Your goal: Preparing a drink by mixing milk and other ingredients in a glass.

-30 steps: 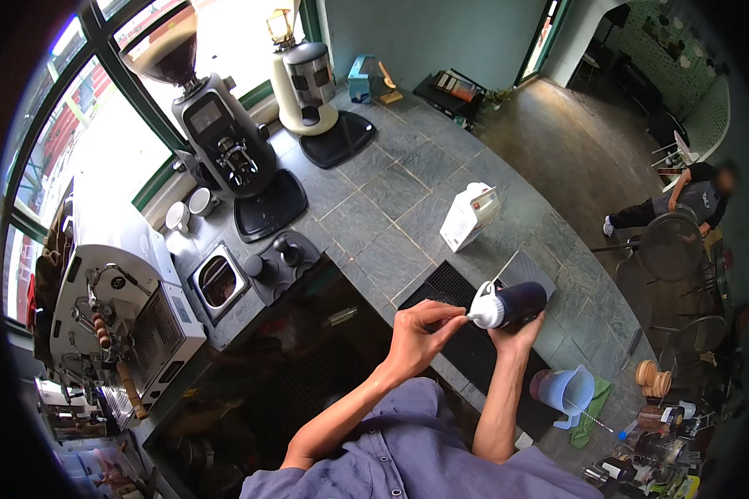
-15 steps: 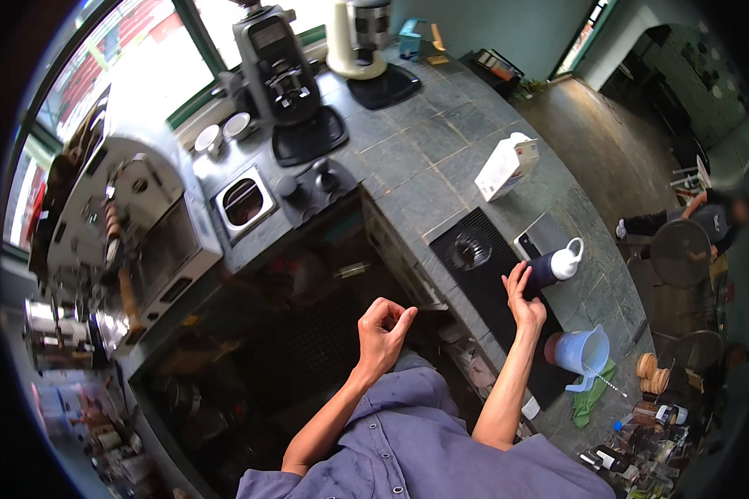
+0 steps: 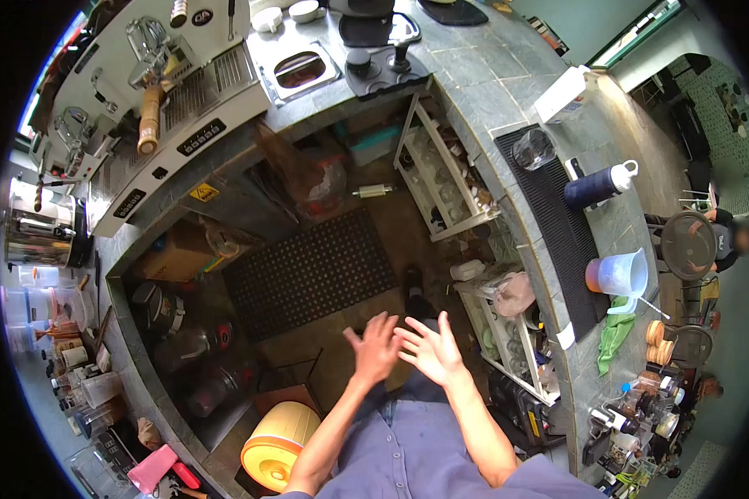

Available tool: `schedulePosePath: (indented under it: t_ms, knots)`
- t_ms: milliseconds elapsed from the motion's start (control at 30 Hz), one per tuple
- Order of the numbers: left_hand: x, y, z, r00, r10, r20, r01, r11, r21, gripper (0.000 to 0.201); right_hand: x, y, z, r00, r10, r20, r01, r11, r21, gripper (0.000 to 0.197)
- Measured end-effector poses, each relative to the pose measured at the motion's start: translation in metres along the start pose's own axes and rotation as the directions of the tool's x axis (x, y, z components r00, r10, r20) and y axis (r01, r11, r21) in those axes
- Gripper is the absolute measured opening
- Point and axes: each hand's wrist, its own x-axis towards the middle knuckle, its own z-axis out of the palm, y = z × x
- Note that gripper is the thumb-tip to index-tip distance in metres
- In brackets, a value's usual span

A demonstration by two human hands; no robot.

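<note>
Perforated floor mat (image 3: pixel 312 270) lies below, presumably for footing. Left hand (image 3: pixel 376 349), back showing, and right hand (image 3: pixel 433 348), palm showing, are empty, fingers spread; fingertip contact cannot be told. Clear glass (image 3: pixel 534 151) sits on black bar mat (image 3: pixel 560 229), presumably for drips; dark bottle (image 3: pixel 591 190) stands beside it on the stone counter (image 3: pixel 624 224).

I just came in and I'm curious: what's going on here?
A person behind a stone counter holds both bare hands out in front, fingers spread. The left hand and right hand are close together and hold nothing. On the counter to the right are a dark bottle with a white lid, a white carton and a blue jug by a green cloth. A clear glass is on the black mat.
</note>
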Motion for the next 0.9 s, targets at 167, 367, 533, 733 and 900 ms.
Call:
schedulePosePath:
  t_ms: [167, 367, 533, 733, 900]
  knots:
    - [-0.060, -0.144, 0.059, 0.904, -0.394, -0.167, 0.323, 0.884, -0.337, 0.035, -0.019, -0.010, -0.058, 0.987, -0.062, -0.147, 0.022, 0.965, -0.262, 0.061]
    - [-0.087, -0.175, 0.129, 0.853, -0.515, -0.085, 0.398, 0.748, -0.532, 0.043, 0.149, -0.063, -0.129, 0.809, -0.537, -0.241, 0.165, 0.600, -0.783, 0.064]
    - [-0.085, -0.170, 0.186, 0.793, -0.602, 0.095, 0.530, 0.604, -0.596, 0.051, 0.355, -0.196, -0.145, 0.620, -0.776, -0.112, 0.248, 0.330, -0.911, 0.085]
    - [-0.098, -0.157, 0.244, 0.738, -0.669, 0.088, 0.544, 0.513, -0.663, 0.050, 0.522, -0.338, -0.164, 0.488, -0.815, -0.314, 0.375, 0.520, -0.767, 0.042]
    - [-0.105, -0.136, 0.251, 0.678, -0.735, 0.015, 0.539, 0.483, -0.691, 0.049, 0.553, -0.359, -0.183, 0.392, -0.846, -0.362, 0.318, 0.494, -0.809, 0.046]
